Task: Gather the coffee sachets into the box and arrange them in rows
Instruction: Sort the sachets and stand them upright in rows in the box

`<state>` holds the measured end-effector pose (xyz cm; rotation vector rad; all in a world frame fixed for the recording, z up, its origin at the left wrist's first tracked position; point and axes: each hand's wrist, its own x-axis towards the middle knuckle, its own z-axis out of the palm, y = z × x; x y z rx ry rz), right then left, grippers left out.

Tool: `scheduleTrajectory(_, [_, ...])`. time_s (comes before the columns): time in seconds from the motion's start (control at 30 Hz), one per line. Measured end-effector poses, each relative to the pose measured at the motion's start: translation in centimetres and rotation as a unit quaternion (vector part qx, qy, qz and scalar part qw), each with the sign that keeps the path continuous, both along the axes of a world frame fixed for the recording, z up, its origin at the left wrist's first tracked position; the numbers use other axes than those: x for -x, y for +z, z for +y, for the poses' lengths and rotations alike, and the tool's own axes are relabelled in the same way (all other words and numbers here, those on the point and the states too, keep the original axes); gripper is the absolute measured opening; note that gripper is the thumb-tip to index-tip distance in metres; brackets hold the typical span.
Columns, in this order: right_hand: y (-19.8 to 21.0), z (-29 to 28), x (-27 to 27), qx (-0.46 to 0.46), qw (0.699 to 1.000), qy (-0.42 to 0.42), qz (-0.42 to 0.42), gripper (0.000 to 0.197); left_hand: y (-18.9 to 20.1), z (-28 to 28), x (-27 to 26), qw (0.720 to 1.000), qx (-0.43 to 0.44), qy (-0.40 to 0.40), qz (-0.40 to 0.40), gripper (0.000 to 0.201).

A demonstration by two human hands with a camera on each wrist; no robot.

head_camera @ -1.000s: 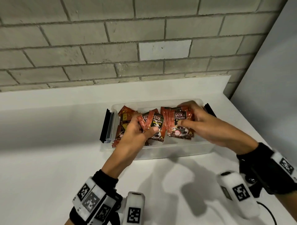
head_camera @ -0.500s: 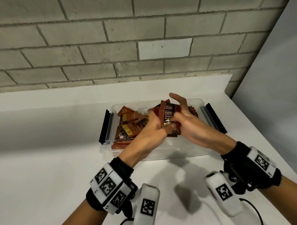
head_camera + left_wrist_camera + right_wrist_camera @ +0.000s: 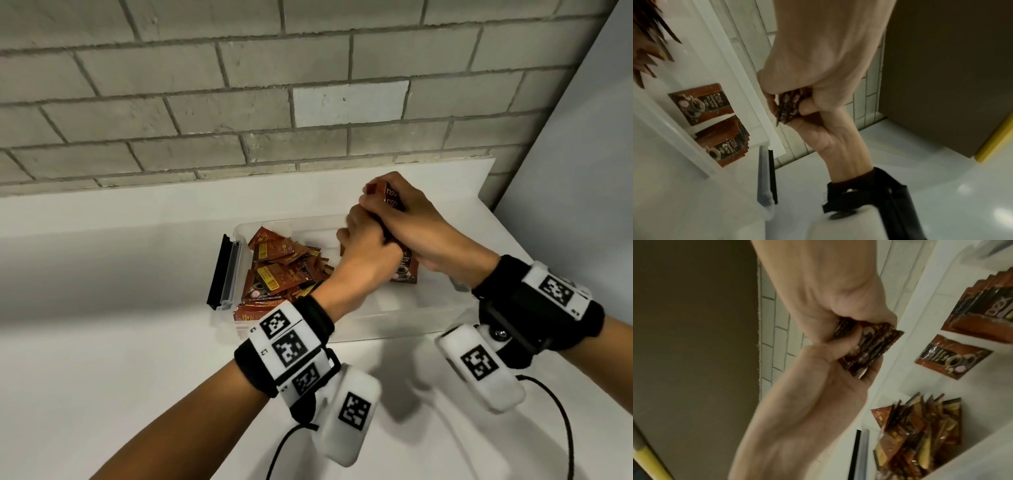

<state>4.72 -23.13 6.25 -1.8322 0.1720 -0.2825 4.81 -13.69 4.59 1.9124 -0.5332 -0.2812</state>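
Above the right half of the clear plastic storage box [image 3: 376, 325], both hands meet around a small upright stack of red-brown foil coffee sachets [image 3: 390, 198]; the left hand [image 3: 368, 253] has its fingers curled round the lower part of the stack, and the right hand [image 3: 411, 222] wraps over the upper part, so that only a printed corner shows at the top in the head view; the left wrist view shows the stack's edges pinched between the two hands [image 3: 791, 105], and the right wrist view shows the same bundle fanned slightly between thumb and fingers [image 3: 869, 347]; the box stands on a white countertop [image 3: 102, 359] close to a grey brick wall [image 3: 239, 102], with a black-edged clasp [image 3: 221, 274] folded out at its left end; a loose, disordered heap of sachets [image 3: 281, 270] fills the box's left part, some tilted and overlapping; on the box floor nearer the hands lie a single flat sachet [image 3: 953, 356] and, beside it, a neat bundle of sachets [image 3: 723, 142] against the right end wall.
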Motion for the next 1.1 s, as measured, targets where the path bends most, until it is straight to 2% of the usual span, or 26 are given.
scheduleTrajectory(0.07, [-0.6,-0.6,-0.4,0.019,0.999,-0.03,0.03,0.021,0.1,-0.6,-0.7,0.997,-0.058,0.034,0.036,0.033])
scheduleTrajectory(0.17, [-1.2,-1.6,-1.2,0.056,0.989,-0.047,0.128,0.04,-0.1,-1.5,-2.5,0.99,-0.101,-0.005,0.1,0.039])
scheduleTrajectory(0.23, [-0.5,-2.7,-1.1,0.035,0.979,0.033,0.198,0.049,-0.4,-1.7,-3.5,0.983,-0.071,-0.044,0.167,0.037])
scheduleTrajectory(0.3, [0.8,-4.3,-0.5,0.013,0.955,0.149,0.256,0.035,-0.8,-1.5,-4.3,0.97,-0.049,-0.052,0.231,0.028])
scheduleTrajectory(0.33, [1.4,-5.2,-0.1,0.061,0.938,0.198,0.277,0.029,-1.1,-1.4,-4.5,0.965,-0.045,-0.053,0.253,0.026])
scheduleTrajectory(0.4, [1.5,-6.5,0.0,0.203,0.905,0.246,0.283,0.036,-2.0,-1.4,-4.7,0.95,-0.048,-0.064,0.301,0.025])
scheduleTrajectory(0.53, [-0.6,-6.4,-0.9,0.399,0.838,0.259,0.266,0.048,-3.8,-2.2,-4.4,0.919,-0.102,-0.082,0.372,0.025])
scheduleTrajectory(0.6, [-1.8,-6.2,-1.4,0.449,0.808,0.286,0.252,0.051,-4.7,-2.5,-4.4,0.899,-0.134,-0.092,0.407,0.021])
scheduleTrajectory(0.67, [-2.8,-6.1,-1.6,0.474,0.774,0.319,0.273,0.049,-5.1,-2.9,-4.0,0.88,-0.174,-0.109,0.427,0.013])
scheduleTrajectory(0.73, [-3.8,-6.0,-1.7,0.553,0.697,0.336,0.31,0.059,-5.5,-3.4,-3.9,0.873,-0.226,-0.114,0.416,0.015])
scheduleTrajectory(0.8, [-4.8,-6.0,-1.7,0.633,0.621,0.337,0.316,0.071,-6.2,-3.8,-3.7,0.877,-0.271,-0.13,0.375,0.042])
scheduleTrajectory(0.83, [-5.3,-6.1,-1.7,0.653,0.604,0.335,0.311,0.073,-6.6,-4.0,-3.6,0.877,-0.28,-0.135,0.367,0.051])
scheduleTrajectory(0.87, [-5.5,-6.2,-1.6,0.662,0.6,0.331,0.304,0.073,-6.7,-4.2,-3.5,0.874,-0.292,-0.138,0.363,0.05])
scheduleTrajectory(0.9, [-5.6,-6.3,-1.7,0.665,0.604,0.326,0.294,0.073,-7.0,-4.3,-3.6,0.87,-0.297,-0.138,0.367,0.041])
scheduleTrajectory(0.97, [-5.6,-6.5,-1.7,0.669,0.615,0.316,0.273,0.071,-7.3,-4.5,-3.6,0.86,-0.303,-0.142,0.386,0.009])
scheduleTrajectory(1.03, [-5.4,-6.5,-1.6,0.673,0.623,0.306,0.256,0.071,-7.5,-4.7,-3.6,0.861,-0.298,-0.137,0.387,0.011])
scheduleTrajectory(1.1, [-5.4,-6.5,-1.5,0.671,0.634,0.297,0.246,0.075,-7.2,-4.4,-3.6,0.867,-0.312,-0.157,0.356,0.009])
